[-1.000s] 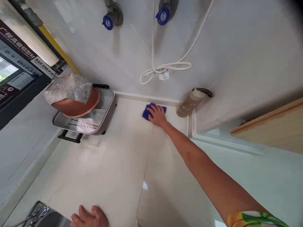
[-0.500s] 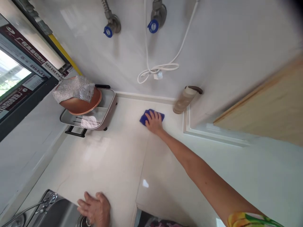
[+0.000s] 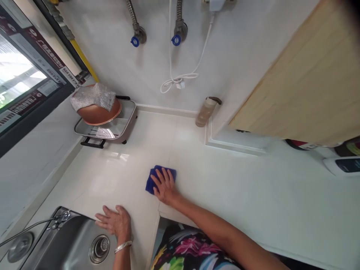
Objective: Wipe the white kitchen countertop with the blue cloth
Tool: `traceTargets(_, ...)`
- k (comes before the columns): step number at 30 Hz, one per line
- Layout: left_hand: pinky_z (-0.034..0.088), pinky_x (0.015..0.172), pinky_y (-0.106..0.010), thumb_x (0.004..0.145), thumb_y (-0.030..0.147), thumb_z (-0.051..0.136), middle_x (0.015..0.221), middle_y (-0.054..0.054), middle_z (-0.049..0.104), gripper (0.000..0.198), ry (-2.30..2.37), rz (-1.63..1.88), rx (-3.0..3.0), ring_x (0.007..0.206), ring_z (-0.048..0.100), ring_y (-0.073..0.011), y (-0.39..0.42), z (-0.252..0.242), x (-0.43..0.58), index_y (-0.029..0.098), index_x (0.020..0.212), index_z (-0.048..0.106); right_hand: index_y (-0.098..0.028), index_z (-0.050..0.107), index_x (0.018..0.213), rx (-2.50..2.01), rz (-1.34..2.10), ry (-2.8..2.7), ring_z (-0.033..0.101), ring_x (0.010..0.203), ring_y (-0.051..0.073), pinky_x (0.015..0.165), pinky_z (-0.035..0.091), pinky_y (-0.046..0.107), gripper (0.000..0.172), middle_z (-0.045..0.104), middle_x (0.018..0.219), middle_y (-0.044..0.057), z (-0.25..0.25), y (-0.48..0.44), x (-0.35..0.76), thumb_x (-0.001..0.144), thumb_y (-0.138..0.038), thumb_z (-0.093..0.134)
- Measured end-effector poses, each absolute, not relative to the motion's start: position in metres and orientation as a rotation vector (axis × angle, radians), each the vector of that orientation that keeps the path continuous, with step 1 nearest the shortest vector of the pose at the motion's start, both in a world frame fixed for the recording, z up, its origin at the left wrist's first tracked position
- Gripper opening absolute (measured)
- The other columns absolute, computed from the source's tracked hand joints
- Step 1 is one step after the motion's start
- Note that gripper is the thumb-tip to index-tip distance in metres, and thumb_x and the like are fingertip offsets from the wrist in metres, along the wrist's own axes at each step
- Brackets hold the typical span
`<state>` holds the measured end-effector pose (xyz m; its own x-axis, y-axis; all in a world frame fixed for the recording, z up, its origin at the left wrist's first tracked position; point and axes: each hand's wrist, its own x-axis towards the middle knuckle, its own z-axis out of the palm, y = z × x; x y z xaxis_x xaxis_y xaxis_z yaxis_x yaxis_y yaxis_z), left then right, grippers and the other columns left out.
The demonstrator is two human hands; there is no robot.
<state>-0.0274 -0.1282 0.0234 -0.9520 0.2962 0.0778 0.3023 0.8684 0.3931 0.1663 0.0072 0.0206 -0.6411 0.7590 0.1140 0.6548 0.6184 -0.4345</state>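
My right hand (image 3: pixel 165 185) lies flat, fingers spread, pressed on a folded blue cloth (image 3: pixel 153 180) on the white countertop (image 3: pixel 239 187), close to the front edge. My left hand (image 3: pixel 116 222) rests open and flat on the counter at the rim of the steel sink (image 3: pixel 67 247), a silver bracelet on its wrist. It holds nothing.
A copper pan (image 3: pixel 98 112) with a silver mesh cloth over it sits in a rectangular tray (image 3: pixel 118 129) at the back left. A brown bottle (image 3: pixel 205 111) stands by the back wall. Two blue-capped valves (image 3: pixel 135 40) and a coiled white cord (image 3: pixel 177 79) hang on the wall. A wooden cupboard (image 3: pixel 306 82) overhangs right.
My right hand has drawn the blue cloth from the back wall by the bottle towards me, to the counter's front edge. My left hand stays beside the sink. The view has tilted, showing more of the sink.
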Motion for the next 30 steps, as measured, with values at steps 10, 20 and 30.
traceTargets(10,0.01,0.118,-0.069,0.093,0.042,0.039,0.165,-0.028,0.005,0.066,-2.745,-0.667,-1.324,0.152,-0.004,-0.0454,-0.109,0.024,0.008,0.003,0.145,0.045,-0.034,0.037,0.153,-1.056,0.574,-2.622,0.012,0.154,0.027,0.125,0.014,0.056,0.059,0.026,0.165,0.001,0.023,-0.053,0.281,0.096,-0.046,0.048)
traceTargets(20,0.018,0.121,-0.062,0.098,0.037,0.034,0.156,-0.03,0.034,0.061,-2.134,-0.759,-2.383,0.153,0.016,-0.0378,0.029,0.028,0.142,0.0,0.146,0.043,-0.026,0.042,0.151,-1.845,0.114,-2.176,0.02,0.151,0.031,0.122,0.02,0.058,0.063,0.034,0.161,0.008,0.017,-0.105,0.446,0.09,-0.036,0.051)
traceTargets(30,0.026,0.113,-0.065,0.094,0.033,0.036,0.154,-0.029,0.038,0.06,-1.993,-0.761,-2.402,0.147,0.027,-0.0405,0.039,0.025,0.156,0.005,0.146,0.045,-0.023,0.044,0.151,-2.431,-0.121,-1.705,0.028,0.147,0.03,0.121,0.022,0.053,0.058,0.039,0.158,0.008,0.02,-0.118,0.518,0.094,-0.033,0.043)
